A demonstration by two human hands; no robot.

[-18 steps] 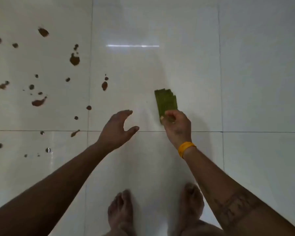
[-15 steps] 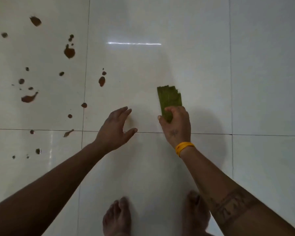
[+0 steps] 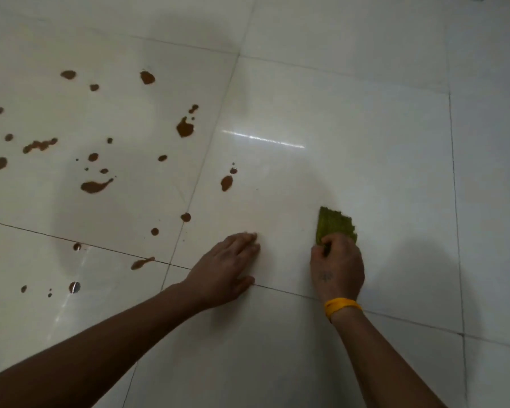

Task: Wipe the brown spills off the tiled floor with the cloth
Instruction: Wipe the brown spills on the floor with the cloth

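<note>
A green cloth (image 3: 334,223) lies on the glossy white tiled floor (image 3: 365,128), right of centre. My right hand (image 3: 337,267), with a yellow band at the wrist, grips its near end against the floor. My left hand (image 3: 227,269) rests palm down on the tile to the left of the cloth, fingers together and holding nothing. Brown spills spread over the left tiles: a large blot (image 3: 185,128), an elongated smear (image 3: 95,186) and a drop (image 3: 226,182) nearest the cloth. Several smaller spots lie around them.
Dark grout lines (image 3: 100,248) cross the floor between the big tiles. A bright streak of light (image 3: 262,139) reflects on the tile beyond my hands. The tiles at the right carry no stains.
The view has dropped closer to the floor and tilted, and my feet have left the frame. My left hand has come down flat on the tile. My right hand still holds the cloth.
</note>
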